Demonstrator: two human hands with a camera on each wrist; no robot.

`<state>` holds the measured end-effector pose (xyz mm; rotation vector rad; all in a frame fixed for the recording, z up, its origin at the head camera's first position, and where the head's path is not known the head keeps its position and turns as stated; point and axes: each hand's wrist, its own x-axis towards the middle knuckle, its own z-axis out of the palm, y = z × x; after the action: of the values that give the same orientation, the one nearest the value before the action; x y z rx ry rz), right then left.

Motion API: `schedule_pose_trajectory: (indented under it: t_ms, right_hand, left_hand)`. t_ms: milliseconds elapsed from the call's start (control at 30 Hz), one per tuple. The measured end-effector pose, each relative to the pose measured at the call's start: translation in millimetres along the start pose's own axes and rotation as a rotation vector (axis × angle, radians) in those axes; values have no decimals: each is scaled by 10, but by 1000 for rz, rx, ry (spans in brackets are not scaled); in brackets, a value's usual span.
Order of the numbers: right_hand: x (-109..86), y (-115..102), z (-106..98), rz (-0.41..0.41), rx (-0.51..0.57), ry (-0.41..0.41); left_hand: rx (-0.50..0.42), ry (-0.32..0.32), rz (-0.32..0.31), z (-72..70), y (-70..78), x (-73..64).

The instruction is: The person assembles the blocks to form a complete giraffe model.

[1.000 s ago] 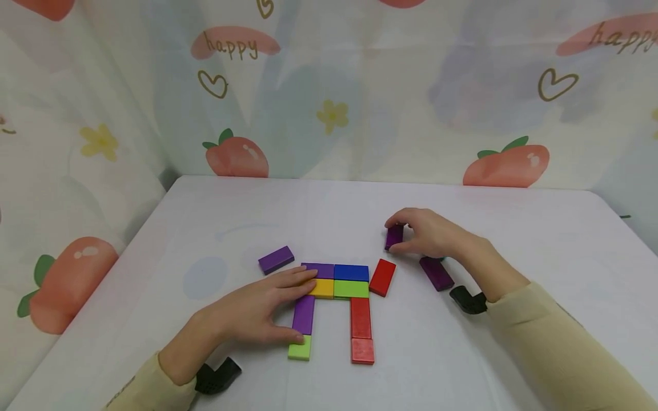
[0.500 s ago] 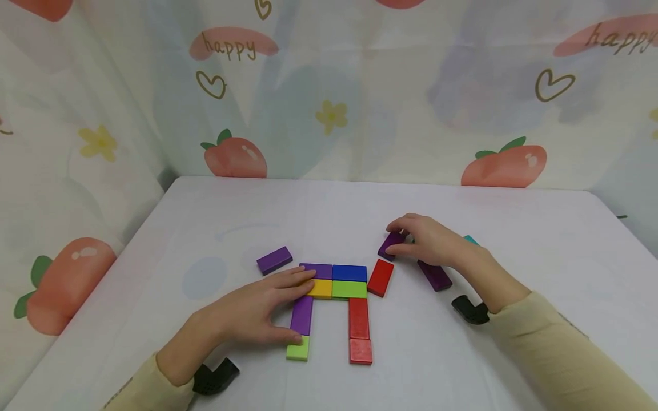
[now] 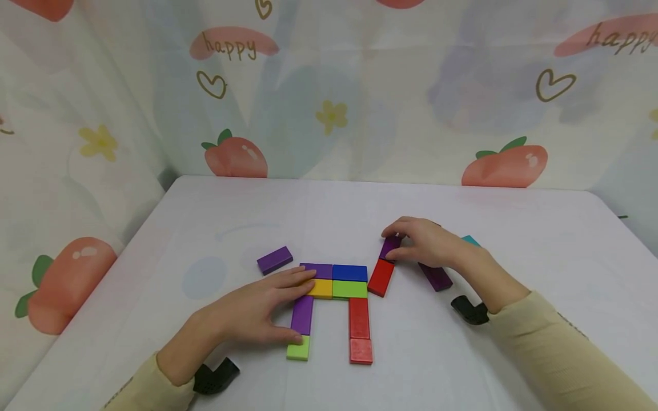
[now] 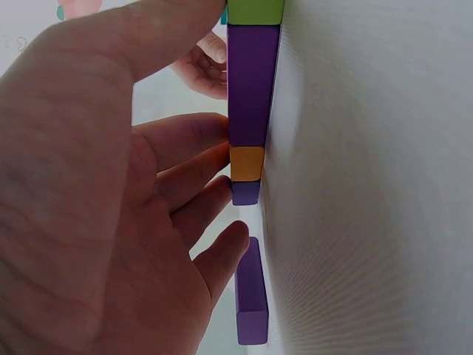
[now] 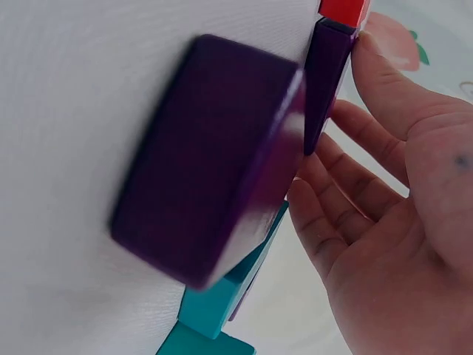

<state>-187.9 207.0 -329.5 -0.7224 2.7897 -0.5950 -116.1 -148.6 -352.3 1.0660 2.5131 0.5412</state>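
My left hand [image 3: 252, 311] rests on the left side of a flat figure of coloured blocks, thumb on a lime green block [image 3: 297, 351] and fingertips by the purple block [image 3: 319, 270] and yellow block [image 3: 323, 289]. Its fingers are fairly straight. A blue block [image 3: 350, 273] and another lime block [image 3: 350, 289] form the right of the top; a red leg [image 3: 358, 318] runs down below them. Up and to the right, my right hand [image 3: 426, 242] pinches a dark purple block [image 3: 390, 246] between thumb and fingers. That block's near end meets a slanted red block [image 3: 381, 278] touching the figure's right side.
A loose purple block [image 3: 275, 260] lies past the left fingers. Under and behind the right wrist are another dark purple block [image 3: 435, 277] and teal blocks [image 5: 205, 307]. Black wrist mounts [image 3: 216, 377] hang beneath both sleeves. A patterned curtain stands behind the white table [image 3: 421, 354].
The right hand has brought the dark purple block toward me and turned it into line with the slanted red block, end to end. The left hand stays where it was.
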Motion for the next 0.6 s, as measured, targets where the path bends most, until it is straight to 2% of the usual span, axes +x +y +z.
schedule_pose_trajectory:
  t_ms: [333,600]
  right_hand:
    - [-42,6,-1,-18,-1,22]
    - [-219,36,-132,-18,22,97]
  left_hand:
    - [7,8,8,3,-4,0]
    - [2,8,18,8,-16,-6]
